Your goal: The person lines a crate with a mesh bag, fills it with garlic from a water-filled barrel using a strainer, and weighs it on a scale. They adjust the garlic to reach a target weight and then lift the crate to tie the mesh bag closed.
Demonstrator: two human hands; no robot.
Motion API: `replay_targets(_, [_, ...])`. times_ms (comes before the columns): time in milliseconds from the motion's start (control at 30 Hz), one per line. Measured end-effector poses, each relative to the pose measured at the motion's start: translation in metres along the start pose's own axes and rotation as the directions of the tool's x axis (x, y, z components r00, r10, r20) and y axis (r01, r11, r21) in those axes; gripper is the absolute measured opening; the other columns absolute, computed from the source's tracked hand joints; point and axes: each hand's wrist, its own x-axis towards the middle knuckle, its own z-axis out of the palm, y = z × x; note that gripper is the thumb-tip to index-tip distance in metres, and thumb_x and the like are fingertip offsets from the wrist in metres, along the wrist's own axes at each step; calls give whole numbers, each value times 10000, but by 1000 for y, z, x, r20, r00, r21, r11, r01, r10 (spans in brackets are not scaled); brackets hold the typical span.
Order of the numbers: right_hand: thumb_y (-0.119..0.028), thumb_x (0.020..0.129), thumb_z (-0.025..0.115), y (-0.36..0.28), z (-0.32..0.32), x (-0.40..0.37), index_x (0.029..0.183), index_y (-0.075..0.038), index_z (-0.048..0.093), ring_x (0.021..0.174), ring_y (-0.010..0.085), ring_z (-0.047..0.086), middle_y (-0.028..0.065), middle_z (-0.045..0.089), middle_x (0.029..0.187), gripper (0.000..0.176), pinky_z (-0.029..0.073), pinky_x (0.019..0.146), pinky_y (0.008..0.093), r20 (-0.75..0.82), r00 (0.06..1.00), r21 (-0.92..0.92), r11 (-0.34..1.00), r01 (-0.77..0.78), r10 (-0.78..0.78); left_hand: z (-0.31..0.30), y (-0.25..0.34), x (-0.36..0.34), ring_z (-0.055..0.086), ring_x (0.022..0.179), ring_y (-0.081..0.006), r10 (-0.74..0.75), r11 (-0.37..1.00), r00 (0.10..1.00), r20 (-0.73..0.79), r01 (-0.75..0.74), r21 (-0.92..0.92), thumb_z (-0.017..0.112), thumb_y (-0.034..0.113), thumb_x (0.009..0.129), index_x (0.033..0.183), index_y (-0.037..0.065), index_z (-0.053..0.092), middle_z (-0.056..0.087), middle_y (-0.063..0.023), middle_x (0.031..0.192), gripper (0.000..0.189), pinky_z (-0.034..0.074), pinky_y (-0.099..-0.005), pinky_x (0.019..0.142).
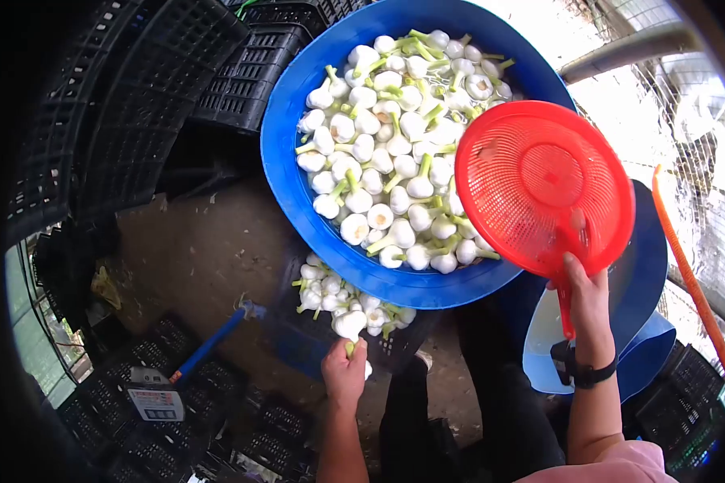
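Observation:
My right hand (582,302) grips the handle of a red plastic strainer (532,173), which is tilted up over the right side of a big blue tub (286,193). Many white garlic bulbs (395,145) with short green stems float in water in the tub. Below its near rim, my left hand (346,372) is closed around the green stem of a garlic bulb (350,324). More white shows beside those fingers, too small to name. Just beyond that hand, a heap of garlic bulbs (330,286) lies in a dark crate (403,342), partly hidden under the tub's rim.
Black plastic crates (254,76) are stacked at the upper left, with more crates (274,431) at the lower left. A blue-handled tool (213,342) stands near them. On the right are another blue container (648,354), an orange hose (685,266) and wire mesh (705,153).

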Motion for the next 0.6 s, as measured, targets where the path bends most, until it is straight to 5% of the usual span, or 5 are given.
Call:
replay_targets(67, [-135, 883, 552, 1, 9, 19, 1176, 17, 435, 649, 123, 568, 84, 585, 902, 350, 477, 547, 229, 97, 986, -254, 954, 157, -136, -3, 3, 1, 589, 858, -312, 214, 932, 977, 1, -204, 300, 665, 207, 767, 990, 15, 578, 602, -155, 990, 307, 469, -380, 749])
replay_targets(167, [-54, 853, 552, -17, 34, 27, 1198, 34, 426, 709, 113, 565, 90, 582, 946, 377, 461, 570, 221, 169, 900, -469, 771, 431, -401, -2, 31, 24, 584, 917, -254, 131, 991, 980, -151, -135, -22, 664, 101, 761, 1039, -9, 564, 582, -147, 1051, 316, 472, -343, 775])
replay_targets(300, [-106, 865, 576, 11, 33, 16, 1186, 19, 435, 732, 139, 596, 98, 578, 963, 371, 494, 580, 238, -12, 999, -80, 996, -34, 33, 20, 95, 98, 604, 811, -203, 254, 954, 952, -170, -275, -119, 636, 71, 782, 1071, -15, 557, 588, -145, 1024, 312, 488, -301, 693])
replay_targets(400, [-156, 878, 568, 25, 35, 3, 1188, 12, 432, 720, 164, 612, 113, 581, 972, 378, 518, 570, 259, -122, 987, 224, 971, -77, 107, 69, 109, 190, 607, 887, -299, 302, 937, 953, -27, -291, 194, 589, 188, 820, 1146, 18, 526, 589, -184, 1064, 373, 472, -372, 799])
replay_targets(600, [-208, 896, 544, 54, -7, 7, 1208, 19, 408, 741, 200, 616, 136, 574, 1027, 409, 508, 527, 280, -275, 954, 217, 974, -63, 123, 128, 120, 296, 569, 1039, -298, -78, 793, 983, 167, -41, 608, 605, 263, 765, 1229, 28, 446, 587, -170, 1125, 544, 444, -400, 886])
